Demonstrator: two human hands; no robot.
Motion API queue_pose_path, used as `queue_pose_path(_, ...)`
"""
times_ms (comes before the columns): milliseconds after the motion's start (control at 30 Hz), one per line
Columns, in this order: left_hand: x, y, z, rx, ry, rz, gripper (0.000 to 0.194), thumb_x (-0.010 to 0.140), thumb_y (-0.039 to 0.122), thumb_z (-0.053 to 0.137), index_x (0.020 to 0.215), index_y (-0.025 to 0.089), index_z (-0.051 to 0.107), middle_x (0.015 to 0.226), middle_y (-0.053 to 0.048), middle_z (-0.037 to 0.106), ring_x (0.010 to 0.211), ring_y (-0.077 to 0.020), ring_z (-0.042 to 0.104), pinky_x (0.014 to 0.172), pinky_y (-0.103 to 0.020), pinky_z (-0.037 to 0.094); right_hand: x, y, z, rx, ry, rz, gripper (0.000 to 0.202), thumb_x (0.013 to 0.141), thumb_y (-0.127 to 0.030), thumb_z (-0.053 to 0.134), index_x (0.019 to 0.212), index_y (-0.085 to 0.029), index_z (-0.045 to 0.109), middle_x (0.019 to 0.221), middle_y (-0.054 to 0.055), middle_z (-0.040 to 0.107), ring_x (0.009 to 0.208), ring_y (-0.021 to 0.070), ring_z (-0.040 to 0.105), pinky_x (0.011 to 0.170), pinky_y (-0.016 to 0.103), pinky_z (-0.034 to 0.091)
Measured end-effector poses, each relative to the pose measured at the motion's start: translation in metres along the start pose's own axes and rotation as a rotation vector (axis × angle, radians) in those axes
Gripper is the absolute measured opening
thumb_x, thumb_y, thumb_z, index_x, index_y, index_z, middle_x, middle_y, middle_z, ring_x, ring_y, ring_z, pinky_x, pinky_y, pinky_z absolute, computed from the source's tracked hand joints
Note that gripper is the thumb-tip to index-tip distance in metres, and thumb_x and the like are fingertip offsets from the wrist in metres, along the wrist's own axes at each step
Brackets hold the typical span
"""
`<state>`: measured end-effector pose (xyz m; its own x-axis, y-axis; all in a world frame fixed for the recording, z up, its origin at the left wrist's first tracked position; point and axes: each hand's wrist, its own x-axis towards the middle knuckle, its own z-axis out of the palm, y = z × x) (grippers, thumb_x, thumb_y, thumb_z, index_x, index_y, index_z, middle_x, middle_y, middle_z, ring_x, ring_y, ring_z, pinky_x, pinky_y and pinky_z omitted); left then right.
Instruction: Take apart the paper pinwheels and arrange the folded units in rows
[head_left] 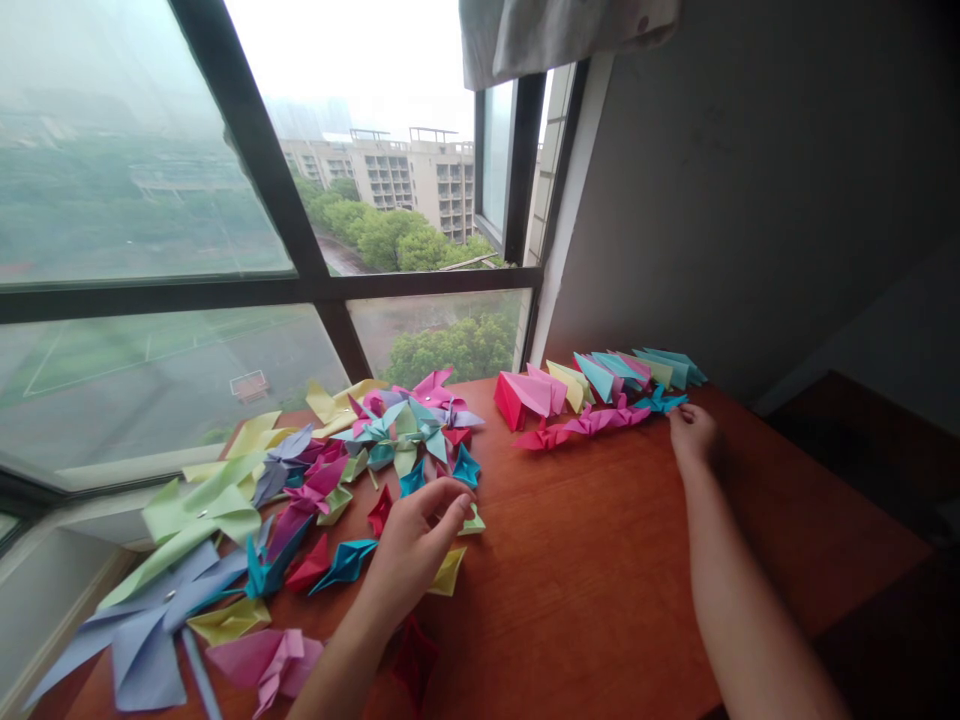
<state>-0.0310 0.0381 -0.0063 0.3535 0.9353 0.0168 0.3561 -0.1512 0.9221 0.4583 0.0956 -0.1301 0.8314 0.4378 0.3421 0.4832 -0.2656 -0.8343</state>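
Note:
At the end of a row of small folded cranes, my right hand (691, 434) pinches the tip of a blue paper crane (660, 400). Pink paper cranes (600, 420) and a red one (543, 436) continue that row to the left. My left hand (420, 540) hovers over the pile, its fingers loosely curled and the thumb slightly apart, with nothing visible in them. Just beyond its thumb lies a light green paper boat (474, 521); a yellow paper boat (448, 573) is below. A blue paper boat (346, 562) and a red one (309, 566) sit left of the wrist.
Behind the crane row stands a row of paper planes (600, 375). Paper pinwheels, lilac (150, 630) and green (199, 515), lie at the left of the wooden table (570, 560). A pink crane (274, 660) is near the front. Windows border the far side, a wall the right.

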Motion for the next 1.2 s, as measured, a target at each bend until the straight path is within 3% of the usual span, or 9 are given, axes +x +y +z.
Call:
queue_pose_path(200,0.001,0.002,-0.001,-0.021,0.018,0.001,0.029,0.09,0.043,0.057,0.089,0.018,0.07,0.08,-0.004,0.071,0.073,-0.0194,0.064,0.064,-0.025,0.047,-0.004,-0.007,0.0,0.066,0.036,0.014,0.03,0.075,-0.035,0.06,0.091,-0.013,0.071,0.081,0.013,0.074,0.077,0.0247,0.07,0.072,0.035,0.054)
queue_pose_path(333,0.002,0.004,-0.004,-0.048,0.04,0.008,0.026,0.089,0.041,0.059,0.088,0.017,0.07,0.081,-0.005,0.071,0.074,-0.0199,0.065,0.067,-0.026,0.049,-0.007,-0.021,-0.006,0.118,0.136,0.014,0.032,0.082,-0.034,0.053,0.097,-0.011,0.068,0.079,0.012,0.072,0.072,0.0231,0.069,0.066,0.034,0.056)
queue_pose_path(500,0.003,0.005,-0.012,-0.052,0.075,0.011,0.023,0.089,0.039,0.059,0.086,0.018,0.069,0.081,-0.004,0.072,0.076,-0.0199,0.065,0.068,-0.025,0.049,-0.011,-0.056,-0.024,0.136,0.293,-0.066,0.03,0.086,-0.033,0.051,0.098,-0.012,0.068,0.077,0.011,0.07,0.076,0.0236,0.068,0.076,0.037,0.055)
queue_pose_path(600,0.001,0.007,-0.02,-0.004,0.139,0.019,0.024,0.089,0.039,0.059,0.086,0.018,0.07,0.082,-0.004,0.072,0.077,-0.0202,0.065,0.067,-0.025,0.048,-0.029,-0.09,-0.025,0.182,0.295,-0.163,0.03,0.088,-0.033,0.05,0.101,-0.014,0.069,0.077,0.009,0.069,0.071,0.0205,0.066,0.073,0.033,0.054)
queue_pose_path(700,-0.001,0.01,-0.032,0.06,0.201,0.018,0.025,0.089,0.041,0.057,0.087,0.019,0.069,0.08,-0.002,0.071,0.074,-0.0193,0.065,0.065,-0.024,0.047,-0.073,-0.13,-0.02,0.27,0.141,-0.338,0.031,0.091,-0.038,0.052,0.101,-0.015,0.069,0.075,0.007,0.068,0.065,0.0185,0.064,0.064,0.03,0.052)
queue_pose_path(833,-0.003,0.009,-0.056,0.271,0.349,-0.003,0.027,0.089,0.043,0.055,0.091,0.02,0.068,0.077,-0.001,0.07,0.068,-0.0182,0.062,0.062,-0.025,0.045,-0.154,-0.176,-0.014,0.293,-0.31,-0.661,0.019,0.091,-0.031,0.056,0.097,-0.021,0.07,0.083,0.005,0.072,0.07,0.0178,0.067,0.068,0.028,0.052)
queue_pose_path(967,-0.007,0.002,-0.085,0.581,0.587,-0.081,0.028,0.088,0.044,0.053,0.09,0.021,0.069,0.078,-0.002,0.07,0.069,-0.0198,0.062,0.064,-0.027,0.043,-0.216,-0.191,-0.006,0.312,-0.77,-1.024,0.018,0.092,-0.02,0.052,0.096,-0.022,0.07,0.079,0.003,0.072,0.069,0.0157,0.067,0.068,0.026,0.051)
queue_pose_path(1100,-0.013,-0.008,-0.115,0.785,0.776,-0.187,0.026,0.085,0.042,0.053,0.093,0.023,0.07,0.077,-0.003,0.069,0.069,-0.0215,0.062,0.061,-0.027,0.04,-0.243,-0.185,0.005,0.311,-0.98,-1.057,0.018,0.091,-0.017,0.053,0.094,-0.022,0.07,0.079,0.002,0.073,0.067,0.0146,0.067,0.067,0.025,0.05)
queue_pose_path(1200,-0.017,-0.017,-0.133,0.853,0.763,-0.308,0.028,0.082,0.044,0.055,0.091,0.023,0.07,0.066,-0.003,0.065,0.063,-0.0223,0.059,0.055,-0.027,0.035,-0.244,-0.179,0.011,0.325,-1.008,-0.989,0.017,0.09,-0.018,0.054,0.093,-0.022,0.07,0.084,0.003,0.075,0.073,0.0156,0.07,0.07,0.025,0.052)
